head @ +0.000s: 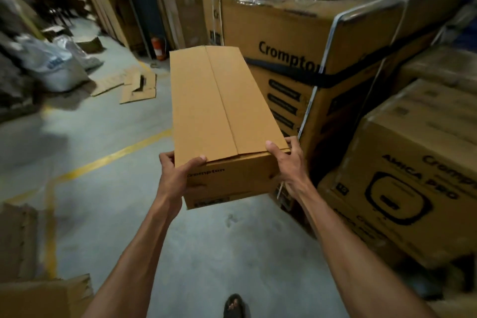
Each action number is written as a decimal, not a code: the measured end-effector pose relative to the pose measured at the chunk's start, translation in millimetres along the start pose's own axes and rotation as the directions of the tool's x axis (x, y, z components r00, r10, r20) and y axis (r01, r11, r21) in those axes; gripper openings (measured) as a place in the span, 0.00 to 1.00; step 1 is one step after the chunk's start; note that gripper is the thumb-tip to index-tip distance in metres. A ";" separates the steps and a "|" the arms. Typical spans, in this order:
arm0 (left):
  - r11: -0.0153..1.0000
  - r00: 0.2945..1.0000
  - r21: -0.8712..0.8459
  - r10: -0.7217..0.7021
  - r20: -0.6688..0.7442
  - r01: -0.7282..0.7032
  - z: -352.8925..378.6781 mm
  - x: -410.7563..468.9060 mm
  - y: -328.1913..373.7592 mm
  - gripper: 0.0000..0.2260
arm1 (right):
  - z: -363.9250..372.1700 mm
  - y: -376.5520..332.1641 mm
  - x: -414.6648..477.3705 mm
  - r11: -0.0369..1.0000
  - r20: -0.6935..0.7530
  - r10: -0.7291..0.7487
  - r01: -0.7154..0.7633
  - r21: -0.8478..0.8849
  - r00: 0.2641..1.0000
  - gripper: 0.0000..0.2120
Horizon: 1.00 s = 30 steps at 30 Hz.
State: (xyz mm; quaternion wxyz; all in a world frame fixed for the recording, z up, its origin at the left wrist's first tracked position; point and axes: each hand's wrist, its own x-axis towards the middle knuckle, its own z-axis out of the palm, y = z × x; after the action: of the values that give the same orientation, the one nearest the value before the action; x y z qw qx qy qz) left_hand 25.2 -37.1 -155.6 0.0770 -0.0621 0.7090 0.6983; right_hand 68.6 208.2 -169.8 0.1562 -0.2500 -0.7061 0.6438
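- A long brown carton (222, 103), closed on top and marked "Crompton" on its near end, is held in mid-air above the floor (116, 201), at centre.
- Its near left corner is clasped by the left grip (178, 175), with the thumb laid on the top edge and the fingers curled round the side.
- Its near right corner is clasped likewise by the right grip (286, 162).
- Strapped stacked cartons (296, 33) are seen just right of it; contact cannot be told.
- A yellow line (116, 155) is marked on the floor at left.
- Flattened cardboard (136, 85) and white sacks (51, 64) are noted far left.
- A sandalled foot (233, 306) is seen at the near edge.
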 end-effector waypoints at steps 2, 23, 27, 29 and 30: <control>0.997 0.997 0.024 0.074 0.022 -0.074 0.1 -26.2 21.9 0.28 | -16.3 -21.0 -26.1 0.999 -0.033 -0.030 0.031 0.026 0.999 0.18; 0.864 0.826 -0.025 0.488 0.281 -0.502 68.7 -173.5 138.8 0.41 | -171.3 -124.8 -154.6 0.910 -0.351 -0.360 0.408 0.071 0.865 0.14; 0.867 0.801 -0.095 0.489 0.344 -0.489 105.0 -186.3 144.7 0.36 | -210.7 -126.8 -169.5 0.907 -0.434 -0.369 0.420 0.023 0.822 0.11; 0.870 0.785 -0.121 0.484 0.387 -0.477 125.2 -190.6 146.5 0.34 | -230.8 -125.7 -175.4 0.909 -0.480 -0.356 0.416 0.019 0.802 0.12; 0.872 0.773 -0.131 0.480 0.414 -0.472 135.3 -192.2 146.7 0.34 | -240.8 -125.1 -178.3 0.912 -0.504 -0.349 0.411 0.012 0.790 0.14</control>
State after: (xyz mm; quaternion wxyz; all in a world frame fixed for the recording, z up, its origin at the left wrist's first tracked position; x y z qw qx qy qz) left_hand 188.0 96.9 24.1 0.0531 0.2752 0.6594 0.6976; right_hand 327.6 303.7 1.2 0.4716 -0.2482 -0.6382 0.5557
